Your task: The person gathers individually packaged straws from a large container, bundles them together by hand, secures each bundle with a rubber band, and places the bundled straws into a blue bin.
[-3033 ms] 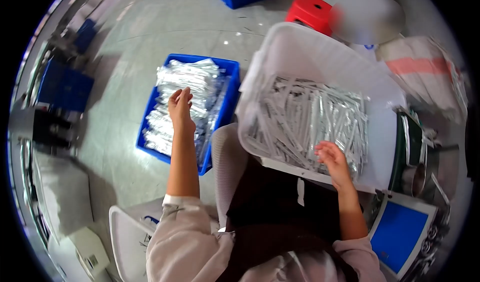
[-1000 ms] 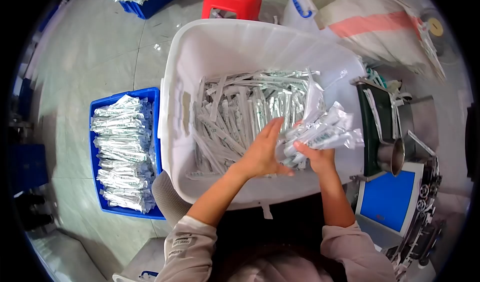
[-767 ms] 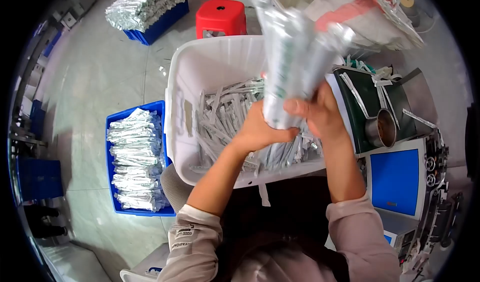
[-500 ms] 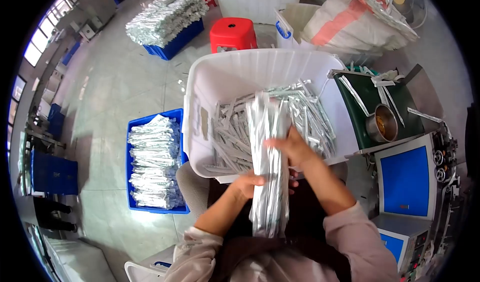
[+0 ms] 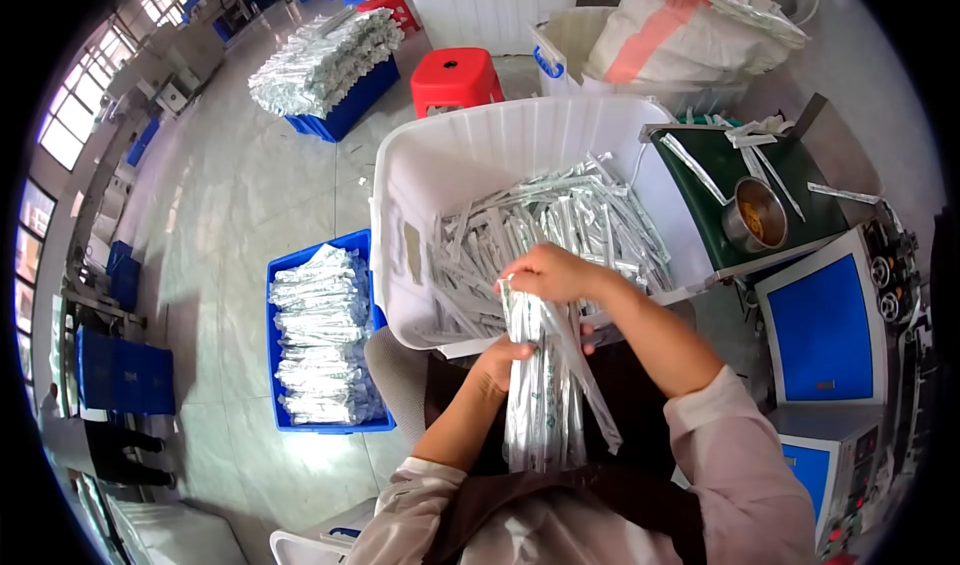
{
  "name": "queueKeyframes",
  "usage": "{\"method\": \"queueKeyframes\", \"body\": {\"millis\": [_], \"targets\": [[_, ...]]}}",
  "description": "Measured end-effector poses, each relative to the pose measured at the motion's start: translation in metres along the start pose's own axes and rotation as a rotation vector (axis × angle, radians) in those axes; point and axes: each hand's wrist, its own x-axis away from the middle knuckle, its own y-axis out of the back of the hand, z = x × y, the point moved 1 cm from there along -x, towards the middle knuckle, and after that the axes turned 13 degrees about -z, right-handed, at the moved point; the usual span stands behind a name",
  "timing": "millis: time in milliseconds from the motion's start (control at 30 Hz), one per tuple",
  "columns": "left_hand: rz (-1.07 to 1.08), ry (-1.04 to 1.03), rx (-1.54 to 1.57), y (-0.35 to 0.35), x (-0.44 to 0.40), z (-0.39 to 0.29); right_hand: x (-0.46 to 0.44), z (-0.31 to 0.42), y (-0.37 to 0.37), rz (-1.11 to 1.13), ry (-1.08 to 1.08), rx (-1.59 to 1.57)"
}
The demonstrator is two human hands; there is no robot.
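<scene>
A bundle of long silvery packets (image 5: 540, 405) stands upright over my lap. My left hand (image 5: 500, 362) is wrapped round its middle, with fingertips showing on the far side. At the bundle's top, my right hand (image 5: 548, 273) pinches the packet ends, and one packet slants out to the right. Just beyond is a large white bin (image 5: 500, 125) holding many loose silvery packets (image 5: 560, 215). To the left, on the floor, a blue crate (image 5: 285, 265) holds stacked bundles of similar packets (image 5: 322, 335).
A red stool (image 5: 455, 80), another blue crate (image 5: 350, 105) heaped with packets and a woven sack (image 5: 670, 35) lie beyond the bin. At the right are a green surface (image 5: 700, 205) with a metal cup (image 5: 755, 215) and a blue-panelled machine (image 5: 825, 325). A person (image 5: 110, 450) is at far left.
The bundle was lifted out of the bin area and lowered over my lap. My right hand has moved from its side to its top, and one packet now slants out.
</scene>
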Motion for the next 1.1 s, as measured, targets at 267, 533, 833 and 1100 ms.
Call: {"method": "queueKeyframes", "body": {"millis": [267, 533, 833, 1100], "targets": [[-0.274, -0.041, -0.099, 0.027, 0.002, -0.018, 0.073, -0.013, -0.045, -0.727, -0.051, -0.164], [-0.322, -0.044, 0.163, 0.042, 0.006, -0.012, 0.124, -0.002, -0.067, -0.340, -0.493, -0.428], [-0.200, -0.154, 0.309, 0.048, 0.010, -0.014, 0.084, -0.025, -0.033, -0.443, -0.431, -0.898], [-0.145, -0.125, 0.126, 0.020, 0.015, -0.023, -0.027, -0.185, -0.001, -0.579, -0.557, -0.523]]}}
